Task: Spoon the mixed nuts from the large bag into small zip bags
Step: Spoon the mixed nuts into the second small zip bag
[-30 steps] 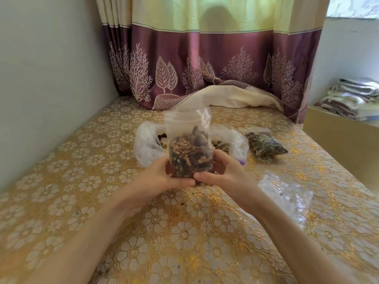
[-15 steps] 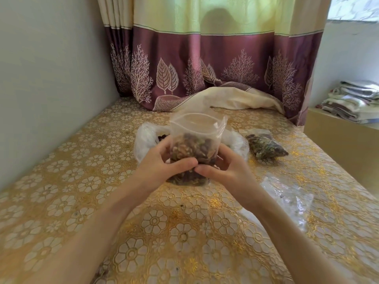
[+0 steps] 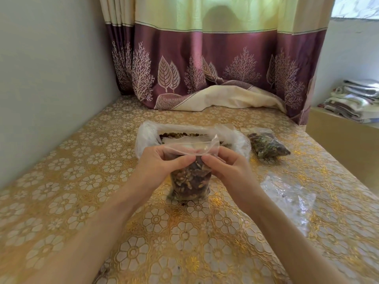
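- Pinching the top edge of the small zip bag (image 3: pixel 189 179) with both hands: my left hand (image 3: pixel 162 163) takes the grip on the left part of the mouth strip, my right hand (image 3: pixel 224 165) on the right, thumbs and forefingers meeting near the middle.
- The bag stands upright on the bench (image 3: pixel 61 181), its base touching the patterned cover, just in front of the large bag (image 3: pixel 147 136).
- Fill level: the mixed nuts (image 3: pixel 190 181) come up to just below my fingers. I judge the spooning for this bag done.
- Seal: the clear flap above my fingers looks folded and loose. I cannot tell whether any part of the zip is pressed closed. I judge sealing to be the step in hand, not yet finished.
- Done so far: one filled small bag (image 3: pixel 267 145) lies on its side to the right of the large bag, apart from it. Whether it is sealed cannot be told.
- Left to do: the large bag lies open with nuts showing inside its rolled-down rim, so stock remains.
- Supply: a heap of empty clear bags (image 3: pixel 287 199) lies on the bench beside my right forearm, untouched; the count cannot be read.
- The spoon is not in view.
- Overall judgement: early to middle stage, with two bags filled and more to go.
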`<action>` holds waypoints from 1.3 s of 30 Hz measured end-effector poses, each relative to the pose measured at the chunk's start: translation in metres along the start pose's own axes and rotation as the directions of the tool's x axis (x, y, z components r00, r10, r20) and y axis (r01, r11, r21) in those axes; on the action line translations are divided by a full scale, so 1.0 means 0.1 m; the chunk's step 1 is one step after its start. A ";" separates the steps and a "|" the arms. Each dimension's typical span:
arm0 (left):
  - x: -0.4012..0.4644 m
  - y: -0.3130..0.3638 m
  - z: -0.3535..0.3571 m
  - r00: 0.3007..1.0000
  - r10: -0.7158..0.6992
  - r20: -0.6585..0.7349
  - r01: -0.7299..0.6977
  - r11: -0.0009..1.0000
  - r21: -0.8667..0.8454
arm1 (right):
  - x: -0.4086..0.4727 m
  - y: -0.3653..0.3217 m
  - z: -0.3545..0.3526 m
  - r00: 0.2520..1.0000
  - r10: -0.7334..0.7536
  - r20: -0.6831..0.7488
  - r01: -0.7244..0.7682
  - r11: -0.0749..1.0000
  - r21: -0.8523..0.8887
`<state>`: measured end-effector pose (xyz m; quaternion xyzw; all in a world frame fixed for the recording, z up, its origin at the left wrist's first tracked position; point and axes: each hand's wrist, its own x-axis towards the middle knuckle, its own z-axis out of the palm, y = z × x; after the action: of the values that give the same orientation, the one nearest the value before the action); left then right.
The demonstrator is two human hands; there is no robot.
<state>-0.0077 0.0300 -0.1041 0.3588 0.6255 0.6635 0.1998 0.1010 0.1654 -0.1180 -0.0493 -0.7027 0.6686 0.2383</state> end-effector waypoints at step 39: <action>0.00 0.14 -0.23 1.000 0.023 0.014 -0.023 0.999 0.033 | 0.02 -0.09 -0.01 0.971 -0.059 -0.230 0.057 0.998 -0.018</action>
<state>-0.0217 0.0124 -0.0892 0.3737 0.6308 0.6529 0.1904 0.1018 0.1660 -0.1090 -0.1074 -0.6752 0.6470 0.3374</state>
